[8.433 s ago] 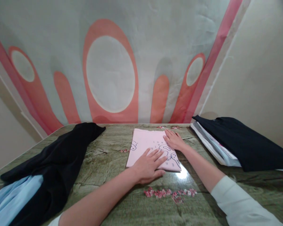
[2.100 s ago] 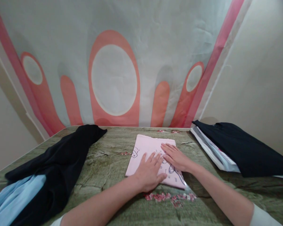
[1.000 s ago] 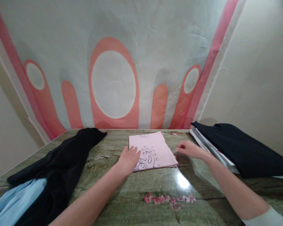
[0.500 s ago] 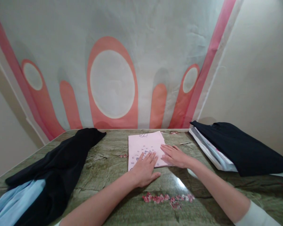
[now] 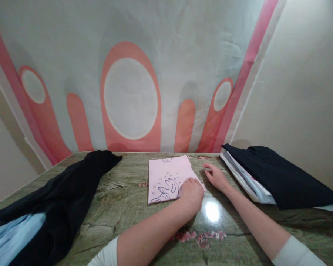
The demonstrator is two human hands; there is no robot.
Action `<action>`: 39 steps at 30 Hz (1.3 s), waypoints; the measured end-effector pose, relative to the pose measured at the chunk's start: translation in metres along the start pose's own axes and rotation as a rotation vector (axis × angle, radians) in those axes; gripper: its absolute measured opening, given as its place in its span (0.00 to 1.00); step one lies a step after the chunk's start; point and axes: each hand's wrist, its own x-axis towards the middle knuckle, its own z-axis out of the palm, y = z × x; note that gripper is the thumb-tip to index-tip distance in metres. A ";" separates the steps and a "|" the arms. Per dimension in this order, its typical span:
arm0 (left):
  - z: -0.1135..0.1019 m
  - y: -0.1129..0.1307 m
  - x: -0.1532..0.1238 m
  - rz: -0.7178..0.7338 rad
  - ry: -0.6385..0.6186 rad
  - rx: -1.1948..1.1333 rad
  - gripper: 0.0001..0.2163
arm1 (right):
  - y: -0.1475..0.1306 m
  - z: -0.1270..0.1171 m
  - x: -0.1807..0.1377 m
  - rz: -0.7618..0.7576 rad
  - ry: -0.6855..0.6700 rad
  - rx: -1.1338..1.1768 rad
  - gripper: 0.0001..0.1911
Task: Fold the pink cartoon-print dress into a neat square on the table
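Note:
A folded pink shirt [image 5: 166,177] with a dark blue cartoon print lies flat on the green marbled table [image 5: 122,207], near its far edge. My left hand [image 5: 192,192] reaches across and rests on the shirt's near right corner, fingers curled over the edge. My right hand [image 5: 215,176] lies on the table just right of the shirt, fingers stretched out towards its right edge, holding nothing.
A heap of black cloth [image 5: 69,188] over light blue cloth [image 5: 11,236] covers the table's left side. A stack of folded clothes topped by a black garment [image 5: 277,175] sits at the right. A grey and coral patterned hanging [image 5: 130,96] backs the table.
My left hand has slid from the shirt's middle to its near right corner and curled its fingers. My right hand has come off the shirt onto the table beside it.

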 end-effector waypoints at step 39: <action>-0.116 -0.139 -0.050 -0.019 0.613 -1.427 0.19 | -0.141 -0.143 0.033 -0.045 -0.325 0.484 0.26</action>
